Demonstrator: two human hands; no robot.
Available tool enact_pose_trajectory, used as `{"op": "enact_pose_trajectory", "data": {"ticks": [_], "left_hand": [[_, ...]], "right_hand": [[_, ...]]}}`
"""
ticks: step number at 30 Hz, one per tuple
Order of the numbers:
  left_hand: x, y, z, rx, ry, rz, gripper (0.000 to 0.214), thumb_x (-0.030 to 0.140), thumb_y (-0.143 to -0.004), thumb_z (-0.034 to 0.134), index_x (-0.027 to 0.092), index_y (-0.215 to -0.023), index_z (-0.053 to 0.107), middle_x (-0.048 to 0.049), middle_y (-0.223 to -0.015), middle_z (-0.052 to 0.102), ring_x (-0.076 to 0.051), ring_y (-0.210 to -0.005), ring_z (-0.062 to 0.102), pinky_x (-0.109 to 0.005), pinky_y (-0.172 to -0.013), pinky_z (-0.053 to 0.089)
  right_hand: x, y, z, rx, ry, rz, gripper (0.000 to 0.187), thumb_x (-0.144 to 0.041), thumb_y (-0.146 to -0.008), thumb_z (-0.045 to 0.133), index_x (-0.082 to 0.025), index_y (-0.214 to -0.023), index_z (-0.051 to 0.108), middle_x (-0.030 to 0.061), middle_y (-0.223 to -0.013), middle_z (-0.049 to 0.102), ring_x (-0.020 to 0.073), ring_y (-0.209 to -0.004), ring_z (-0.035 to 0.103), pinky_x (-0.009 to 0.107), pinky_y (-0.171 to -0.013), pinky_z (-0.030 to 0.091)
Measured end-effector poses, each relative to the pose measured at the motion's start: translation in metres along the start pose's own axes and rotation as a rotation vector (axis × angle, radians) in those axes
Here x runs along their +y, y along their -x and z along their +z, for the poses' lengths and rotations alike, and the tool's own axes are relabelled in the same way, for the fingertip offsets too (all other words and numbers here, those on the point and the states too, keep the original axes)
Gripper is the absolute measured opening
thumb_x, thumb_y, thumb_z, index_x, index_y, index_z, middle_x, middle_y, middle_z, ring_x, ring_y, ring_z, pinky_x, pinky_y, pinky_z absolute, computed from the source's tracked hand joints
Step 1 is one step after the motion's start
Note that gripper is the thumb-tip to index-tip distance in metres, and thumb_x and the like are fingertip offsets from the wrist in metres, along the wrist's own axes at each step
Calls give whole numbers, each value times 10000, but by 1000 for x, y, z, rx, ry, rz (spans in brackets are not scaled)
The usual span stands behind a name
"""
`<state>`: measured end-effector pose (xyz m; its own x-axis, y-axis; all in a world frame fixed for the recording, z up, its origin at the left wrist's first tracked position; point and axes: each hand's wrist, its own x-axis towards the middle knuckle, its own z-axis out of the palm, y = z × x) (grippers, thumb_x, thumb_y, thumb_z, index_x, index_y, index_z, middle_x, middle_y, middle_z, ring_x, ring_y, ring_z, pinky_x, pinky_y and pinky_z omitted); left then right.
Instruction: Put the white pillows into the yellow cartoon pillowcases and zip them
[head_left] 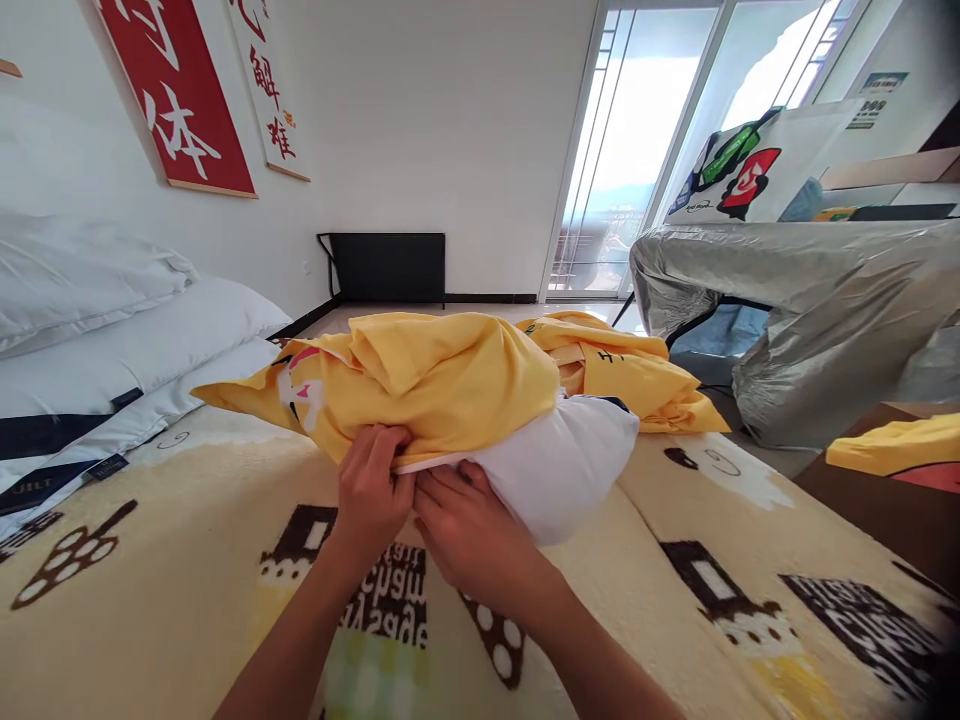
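A white pillow point(570, 470) lies on the bed, half inside a yellow pillowcase point(442, 380) with a cartoon print. My left hand point(371, 490) is closed on the lower edge of the pillowcase opening. My right hand point(465, 525) sits just beside it, fingers curled around the same edge and pressing against the white pillow. Both hands meet at the near side of the pillow.
The bed is covered by a cream blanket point(187, 570) with brown prints. White pillows point(97, 300) are stacked at the left. More yellow fabric point(637, 375) lies behind. A silver-covered object point(810, 300) stands at the right, before glass doors point(637, 150).
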<state>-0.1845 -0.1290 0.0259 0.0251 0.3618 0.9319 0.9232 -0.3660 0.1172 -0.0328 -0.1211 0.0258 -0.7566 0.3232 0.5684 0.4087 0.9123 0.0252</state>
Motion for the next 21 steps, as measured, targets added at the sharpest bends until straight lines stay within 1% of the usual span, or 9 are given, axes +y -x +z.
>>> {"op": "enact_pose_trajectory", "data": {"ticks": [3, 5, 7, 9, 12, 14, 17, 19, 21], "left_hand": [[-14, -5, -6, -1, 13, -86, 236, 30, -723, 453, 190, -891, 495, -21, -780, 563, -160, -749, 540, -246, -682, 438], [-22, -7, -11, 38, -8, -136, 243, 31, -712, 443, 188, -890, 497, -20, -787, 566, -160, -754, 547, -245, -681, 440], [-27, -9, -16, 96, -53, -179, 246, 28, -712, 447, 183, -896, 500, -27, -800, 564, -160, -759, 548, -245, -675, 442], [-28, -12, -21, 198, -110, -162, 246, 22, -720, 462, 179, -903, 507, -36, -807, 557, -162, -764, 545, -252, -675, 447], [-20, -14, -28, 380, -157, 56, 228, 26, -742, 516, 182, -908, 524, -46, -792, 562, -165, -749, 546, -272, -685, 461], [-10, -15, -33, 411, -151, 235, 214, 34, -752, 546, 175, -913, 536, -58, -774, 571, -169, -727, 546, -285, -687, 468], [5, -14, -37, 276, -134, 367, 179, 43, -771, 530, 153, -910, 541, -50, -688, 552, -160, -642, 519, -271, -630, 434], [16, -13, -39, 143, -148, 370, 151, 47, -796, 485, 153, -894, 531, -14, -598, 501, -144, -562, 475, -253, -567, 375], [28, -12, -38, 20, -163, 344, 145, 49, -820, 437, 161, -864, 516, 9, -549, 463, -141, -512, 438, -260, -527, 327]], "right_hand": [[-14, 10, -39, -13, -38, -73, 311, -111, -848, 501, -192, -1132, 595, 25, -1188, 645, 137, -1196, 504, 284, -1040, 335], [-20, 20, -59, 124, 35, -37, 310, -108, -831, 510, -182, -1113, 614, 39, -1175, 655, 164, -1170, 532, 312, -1012, 362], [-22, 26, -69, 294, 182, 40, 315, -119, -827, 523, -162, -1122, 624, 77, -1187, 650, 221, -1146, 549, 374, -952, 382], [-22, 26, -67, 334, 289, 95, 316, -160, -842, 534, -172, -1144, 627, 100, -1202, 640, 258, -1111, 563, 413, -899, 385], [-25, 16, -45, 221, 275, 124, 345, -260, -847, 567, -183, -1182, 608, 112, -1266, 598, 266, -1138, 539, 425, -902, 380], [-28, 8, -23, 160, 223, 94, 405, -314, -823, 615, -188, -1207, 586, 89, -1312, 568, 246, -1198, 496, 407, -935, 373], [-32, -1, 13, 161, 165, 5, 376, -331, -809, 646, -216, -1165, 602, 28, -1210, 636, 198, -1177, 502, 362, -983, 361], [-33, -3, 36, 214, 152, -38, 264, -280, -836, 616, -223, -1093, 632, 18, -1060, 689, 186, -1097, 545, 350, -1001, 363], [-32, -1, 56, 249, 143, -20, 200, -231, -874, 552, -222, -1051, 644, 30, -940, 700, 188, -1001, 583, 348, -973, 401]]}}
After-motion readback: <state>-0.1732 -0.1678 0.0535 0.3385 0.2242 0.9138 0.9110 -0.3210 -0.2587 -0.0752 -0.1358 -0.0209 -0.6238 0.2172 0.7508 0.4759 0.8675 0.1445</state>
